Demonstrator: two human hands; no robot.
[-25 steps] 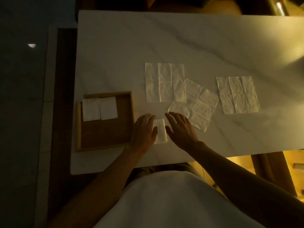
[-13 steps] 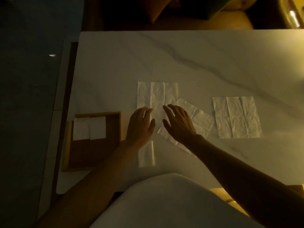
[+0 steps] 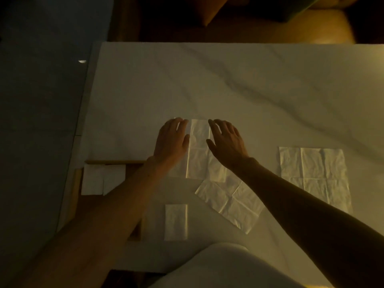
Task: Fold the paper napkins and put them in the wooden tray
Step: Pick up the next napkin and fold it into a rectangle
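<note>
An unfolded napkin is laid flat on the white marble bench, and both hands are spread over it. The left hand is rested on its left part, fingers straight and close together, with nothing gripped. The right hand is held over its right part, fingers extended and slightly parted, with nothing grasped; whether the paper is pressed cannot be told. A 2nd unfolded napkin is seen tilted just nearer, overlapping the 1st at a corner. A 3rd unfolded napkin is placed apart to the right. A folded strip is set near the bench's near edge. The wooden tray is found at the left, largely hidden by the left forearm, with 2 folded napkins side by side in its far left corner.
</note>
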